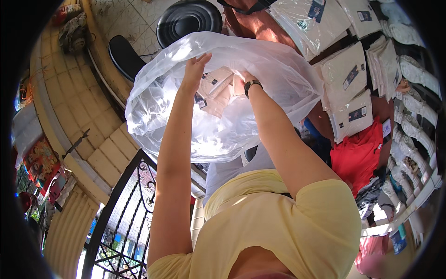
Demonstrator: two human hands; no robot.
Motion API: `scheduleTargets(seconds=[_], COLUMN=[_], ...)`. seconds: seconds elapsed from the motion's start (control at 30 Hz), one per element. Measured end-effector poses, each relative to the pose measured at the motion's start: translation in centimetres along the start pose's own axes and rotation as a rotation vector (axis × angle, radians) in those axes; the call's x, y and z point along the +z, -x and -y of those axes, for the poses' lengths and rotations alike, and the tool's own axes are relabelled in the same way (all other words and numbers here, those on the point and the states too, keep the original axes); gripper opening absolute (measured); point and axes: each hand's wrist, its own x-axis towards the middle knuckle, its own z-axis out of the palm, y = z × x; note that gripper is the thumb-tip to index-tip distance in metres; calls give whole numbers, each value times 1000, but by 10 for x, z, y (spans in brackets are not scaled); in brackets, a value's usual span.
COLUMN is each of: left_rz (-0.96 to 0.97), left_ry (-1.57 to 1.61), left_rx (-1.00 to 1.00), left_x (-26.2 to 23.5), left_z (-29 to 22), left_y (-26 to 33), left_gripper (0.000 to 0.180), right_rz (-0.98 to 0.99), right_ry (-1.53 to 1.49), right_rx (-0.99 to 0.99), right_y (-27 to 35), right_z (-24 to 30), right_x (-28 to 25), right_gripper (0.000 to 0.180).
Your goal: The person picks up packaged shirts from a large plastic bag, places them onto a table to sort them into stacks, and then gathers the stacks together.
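Note:
A large clear plastic bag (283,69) stands wide open in front of me. Inside it lie several folded beige garments in clear packs (216,95), with dark tags. My left hand (197,69) reaches in at the bag's far left part, fingers stretched apart and holding nothing. Deeper on the right side, my right hand (245,80), with a dark band on the wrist, is closed at the edge of a beige garment pack (238,86). Glare and the pack partly hide its fingers.
More packed beige garments (346,74) lie on a brown surface to the right, beside a red garment (357,151) and rows of white plastic-wrapped bundles (418,111). A round black stool seat (189,22) stands beyond the bag. A black metal gate (125,223) is at lower left.

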Motion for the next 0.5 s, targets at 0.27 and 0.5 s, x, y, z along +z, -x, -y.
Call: scheduleTargets(seconds=[0.27, 0.5], left_rz=[67, 406], left_ry=[-59, -791], left_rx=[205, 302], left_x=[9, -19], left_z=[-31, -55], left_y=[18, 77], left_gripper=[51, 47], right_rz=[484, 843], right_ry=[-567, 212], right_rx=[146, -259], right_y=[16, 283], right_z=[-15, -7], right_x=[10, -78], right_gripper=[7, 19])
